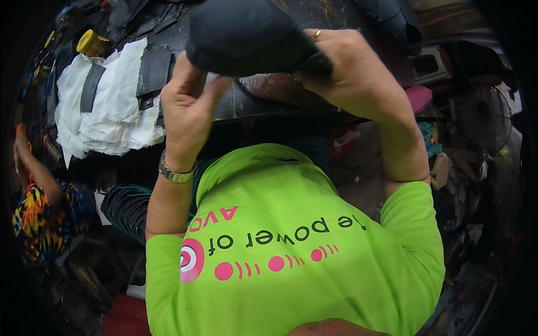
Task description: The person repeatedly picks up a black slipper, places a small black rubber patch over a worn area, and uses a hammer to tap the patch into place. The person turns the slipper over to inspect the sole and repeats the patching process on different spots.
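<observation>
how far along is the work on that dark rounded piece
Done: the dark rounded piece is already shaped into a dome. In hand: left hand pinches its lower edge, right hand grips the other side, above the worn dark bench. Left: dark strips lie unused on white cloth; the underside is hidden.

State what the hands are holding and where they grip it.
Both hands hold a dark rounded shoe-like piece: left hand at its lower left edge, right hand at its right end.
</observation>
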`<state>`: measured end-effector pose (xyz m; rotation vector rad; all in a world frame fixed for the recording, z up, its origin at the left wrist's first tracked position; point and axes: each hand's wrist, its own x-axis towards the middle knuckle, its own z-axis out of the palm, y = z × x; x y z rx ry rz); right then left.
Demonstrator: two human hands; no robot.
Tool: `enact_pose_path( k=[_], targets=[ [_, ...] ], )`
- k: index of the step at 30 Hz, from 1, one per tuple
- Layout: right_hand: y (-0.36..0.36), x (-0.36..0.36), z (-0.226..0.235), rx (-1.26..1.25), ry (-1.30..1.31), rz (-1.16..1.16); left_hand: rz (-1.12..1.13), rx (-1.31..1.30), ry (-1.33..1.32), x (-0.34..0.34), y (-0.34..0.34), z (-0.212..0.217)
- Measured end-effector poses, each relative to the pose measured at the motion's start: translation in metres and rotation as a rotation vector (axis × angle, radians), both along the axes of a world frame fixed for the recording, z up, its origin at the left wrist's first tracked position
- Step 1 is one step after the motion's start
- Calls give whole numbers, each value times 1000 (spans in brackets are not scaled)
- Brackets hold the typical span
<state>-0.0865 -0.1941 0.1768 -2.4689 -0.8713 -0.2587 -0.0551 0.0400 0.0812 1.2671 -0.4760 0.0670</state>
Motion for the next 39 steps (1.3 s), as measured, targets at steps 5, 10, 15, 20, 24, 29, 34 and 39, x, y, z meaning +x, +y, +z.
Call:
enact_pose_path(
  k=[5, 10, 15, 20, 24, 29, 34, 39],
  targets=[
    [15, 10, -81, -422, -143, -89, -251, -403, 778, 17, 13, -36],
    [19, 9, -110, -458, -82, -124, -138, -348, 545, 37, -8, -57],
    [-16, 11, -96, -84, 96, -52, -110, -331, 567, 52, -15, -63],
    [-85, -1, -105, -150, 7, -778, -77, -249, 539, 55, -11, -66],
    [-115, -5, -136, -309, 124, -1025, -131, -269, 516, 57, -10, -71],
    [-135, 11, -141, -74, 125, -1066, -150, -245, 583, 61, -6, -64],
    [-105, 4, -102, 680, 100, -811, -256, -269, 548, 62, -10, -58],
    [-23, -31, -84, 287, 2, -445, -133, -227, 525, 58, -14, -53]
  ],
)
